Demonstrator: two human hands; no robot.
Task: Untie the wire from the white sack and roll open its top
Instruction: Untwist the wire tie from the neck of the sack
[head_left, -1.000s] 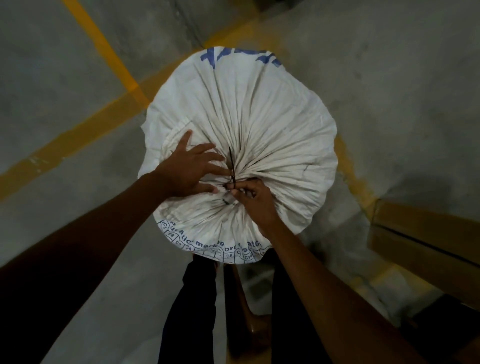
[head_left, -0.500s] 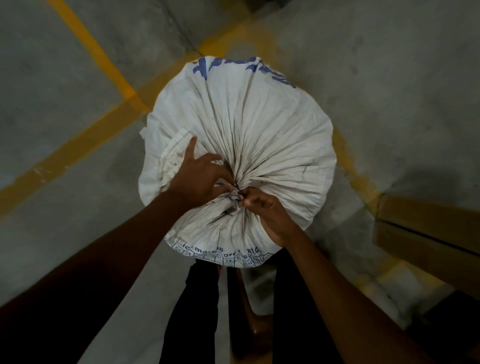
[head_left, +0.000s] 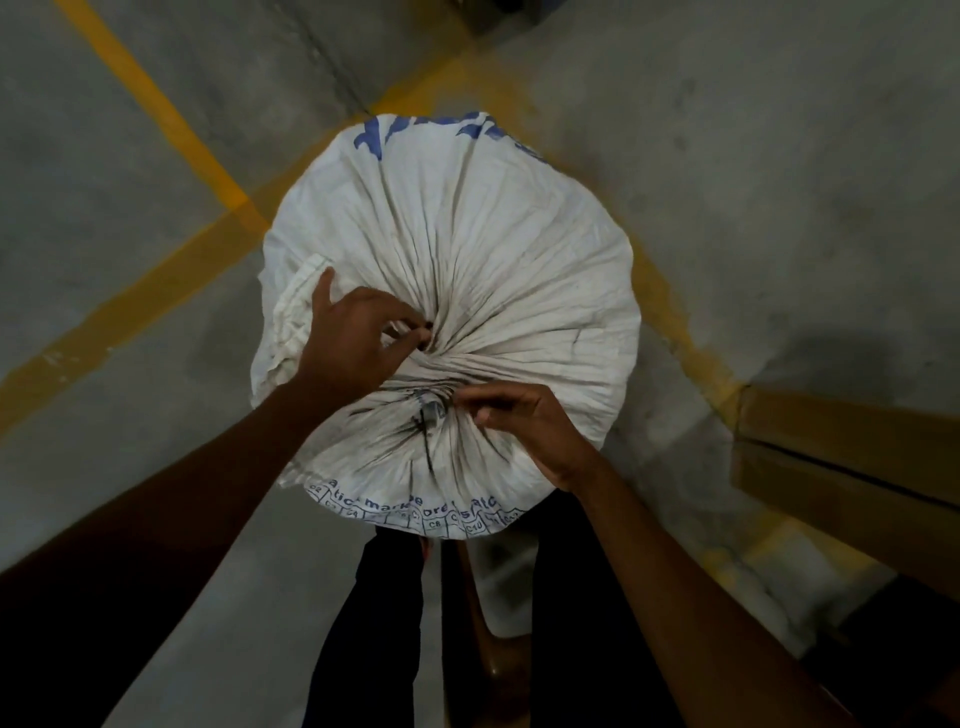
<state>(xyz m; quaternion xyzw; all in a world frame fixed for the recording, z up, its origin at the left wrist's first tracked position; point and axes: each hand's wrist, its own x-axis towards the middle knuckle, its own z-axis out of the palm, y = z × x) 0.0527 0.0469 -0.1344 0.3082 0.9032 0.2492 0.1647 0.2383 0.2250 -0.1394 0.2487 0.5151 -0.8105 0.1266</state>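
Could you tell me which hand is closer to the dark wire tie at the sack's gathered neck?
Right. The right hand pinches beside the wire tie; the left hand grips folds above it.

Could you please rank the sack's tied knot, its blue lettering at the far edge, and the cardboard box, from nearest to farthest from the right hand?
From the right hand:
1. Tied knot, at its fingertips.
2. Cardboard box, to its right.
3. Blue lettering, far edge.

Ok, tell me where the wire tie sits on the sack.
In the head view the dark wire sits at the gathered neck of the white sack, on its near side, just left of the right hand fingertips and below the left hand.
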